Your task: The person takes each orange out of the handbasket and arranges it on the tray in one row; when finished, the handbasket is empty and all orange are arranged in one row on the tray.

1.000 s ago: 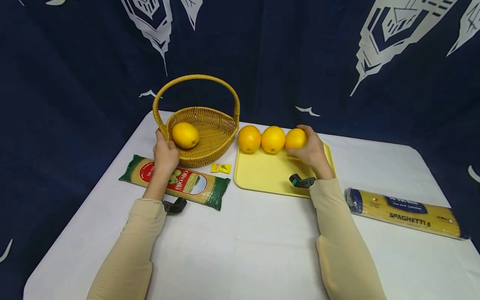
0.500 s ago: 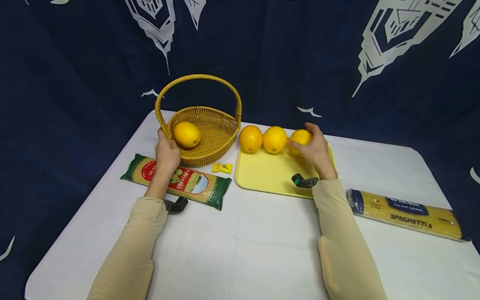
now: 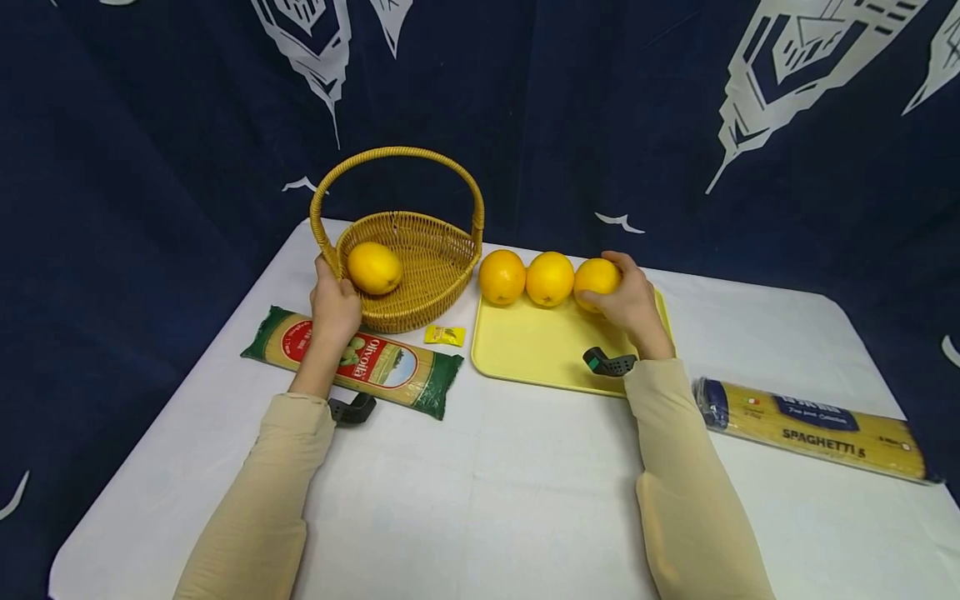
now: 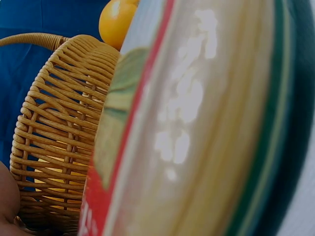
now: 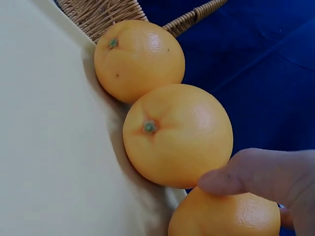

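Our left hand [image 3: 335, 308] seemingly grips the basket [image 3: 427, 254]; our right hand [image 3: 632, 302] holds the rightmost orange [image 3: 595, 277], best squeezed evenly.

L hand [image 3: 335, 308], R hand [image 3: 631, 307] fwd (curled)

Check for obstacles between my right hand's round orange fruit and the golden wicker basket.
The right hand touches its round orange fruit; the middle fruit and left fruit of its row stand between it and the golden wicker basket.

The basket [image 3: 397, 315] looks like rough woven wicker, the oranges [image 3: 550, 279] smooth and softly glossy, the Olivoilà packet [image 3: 401, 371] shiny plastic.
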Demonstrator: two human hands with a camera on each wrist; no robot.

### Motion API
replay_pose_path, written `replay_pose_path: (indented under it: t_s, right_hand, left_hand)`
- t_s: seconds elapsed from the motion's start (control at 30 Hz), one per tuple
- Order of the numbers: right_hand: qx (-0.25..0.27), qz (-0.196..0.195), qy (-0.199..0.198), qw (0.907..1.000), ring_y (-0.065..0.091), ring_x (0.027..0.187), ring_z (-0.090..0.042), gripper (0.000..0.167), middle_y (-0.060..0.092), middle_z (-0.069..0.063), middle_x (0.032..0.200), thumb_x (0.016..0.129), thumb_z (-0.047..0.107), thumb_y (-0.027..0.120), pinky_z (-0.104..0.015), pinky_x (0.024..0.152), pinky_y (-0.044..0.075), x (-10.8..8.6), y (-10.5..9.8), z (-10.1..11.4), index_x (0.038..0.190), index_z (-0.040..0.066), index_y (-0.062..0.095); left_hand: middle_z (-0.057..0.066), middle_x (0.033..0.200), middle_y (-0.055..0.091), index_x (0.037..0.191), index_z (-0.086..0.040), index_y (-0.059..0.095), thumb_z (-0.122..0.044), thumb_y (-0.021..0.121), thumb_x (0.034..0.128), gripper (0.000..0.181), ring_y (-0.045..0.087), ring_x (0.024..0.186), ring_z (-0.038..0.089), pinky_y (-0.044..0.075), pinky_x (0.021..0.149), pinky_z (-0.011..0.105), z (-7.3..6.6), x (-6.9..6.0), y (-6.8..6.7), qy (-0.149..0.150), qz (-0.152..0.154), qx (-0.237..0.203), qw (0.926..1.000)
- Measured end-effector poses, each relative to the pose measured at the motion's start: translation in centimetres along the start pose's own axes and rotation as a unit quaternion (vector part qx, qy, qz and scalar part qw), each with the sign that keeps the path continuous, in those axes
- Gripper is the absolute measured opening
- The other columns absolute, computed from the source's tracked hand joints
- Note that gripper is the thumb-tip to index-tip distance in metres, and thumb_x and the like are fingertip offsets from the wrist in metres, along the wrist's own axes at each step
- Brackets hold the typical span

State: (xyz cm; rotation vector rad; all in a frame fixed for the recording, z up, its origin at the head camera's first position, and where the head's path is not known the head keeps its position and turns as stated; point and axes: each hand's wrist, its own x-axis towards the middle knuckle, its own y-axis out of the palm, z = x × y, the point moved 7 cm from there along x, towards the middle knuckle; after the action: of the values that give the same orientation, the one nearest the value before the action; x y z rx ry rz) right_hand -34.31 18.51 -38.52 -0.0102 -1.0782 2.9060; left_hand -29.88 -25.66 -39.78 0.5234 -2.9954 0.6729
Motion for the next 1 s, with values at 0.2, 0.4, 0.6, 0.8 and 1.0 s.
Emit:
replay_pose_path:
  t_s: [0.2, 0.4, 0.6, 0.8, 1.0]
  right_hand:
    - [0.001, 0.001, -0.006, 1.0, 0.048, 0.134, -0.042, 0.088, 0.042, -0.021, 0.16, 0.092, 0.025, 0.076, -0.057, 0.117, 0.041, 0.1, -0.1, 0.1, 0.166, 0.012, 0.03]
    - [0.002, -0.025, -0.013, 0.9996, 0.044, 0.141, -0.041, 0.084, 0.042, -0.022, 0.162, 0.092, 0.025, 0.075, -0.055, 0.122, 0.038, 0.1, -0.5, 0.1, 0.163, 0.008, 0.034]
    - [0.005, -0.076, -0.051, 0.9958, 0.039, 0.15, -0.039, 0.072, 0.046, -0.018, 0.161, 0.093, 0.022, 0.073, -0.055, 0.126, 0.028, -0.1, -1.1, 1.2, 0.158, 0.007, 0.045]
    - [-0.016, -0.099, -0.105, 0.9894, 0.04, 0.148, -0.039, 0.068, 0.049, -0.016, 0.159, 0.091, 0.028, 0.077, -0.056, 0.127, 0.023, -0.6, -0.6, 4.0, 0.152, 0.008, 0.053]
    - [-0.024, -0.081, -0.16, 0.9836, 0.049, 0.138, -0.041, 0.063, 0.053, -0.015, 0.155, 0.092, 0.026, 0.076, -0.057, 0.119, 0.034, -1.8, 0.0, 7.2, 0.149, 0.009, 0.057]
  left_hand:
    - [0.026, 0.168, 0.032, 0.166, -0.005, 0.015, -0.007, 0.033, 0.1114, 0.058, 0.037, 0.152, 0.036, 0.031, 0.127, 0.049, -0.1, -0.1, -0.1, 0.0, -0.001, 0.003, 1.0]
    - [0.028, 0.166, 0.034, 0.165, -0.004, 0.017, -0.006, 0.034, 0.111, 0.056, 0.04, 0.151, 0.037, 0.032, 0.126, 0.05, 0.0, -0.1, -0.1, 0.002, -0.002, 0.005, 1.0]
    - [0.026, 0.169, 0.03, 0.167, -0.005, 0.013, -0.007, 0.033, 0.1112, 0.059, 0.035, 0.154, 0.035, 0.028, 0.128, 0.048, -0.1, 0.0, -0.1, -0.002, 0.002, 0.007, 1.0]
    - [0.024, 0.17, 0.029, 0.168, -0.007, 0.01, -0.007, 0.032, 0.1113, 0.06, 0.034, 0.155, 0.033, 0.026, 0.129, 0.047, 0.1, -0.2, -0.4, -0.01, 0.002, 0.006, 0.9999]
    - [0.025, 0.168, 0.031, 0.167, -0.006, 0.014, -0.006, 0.032, 0.1111, 0.059, 0.036, 0.153, 0.034, 0.028, 0.128, 0.048, 0.0, -0.1, 0.0, 0.002, 0.001, 0.0, 1.0]
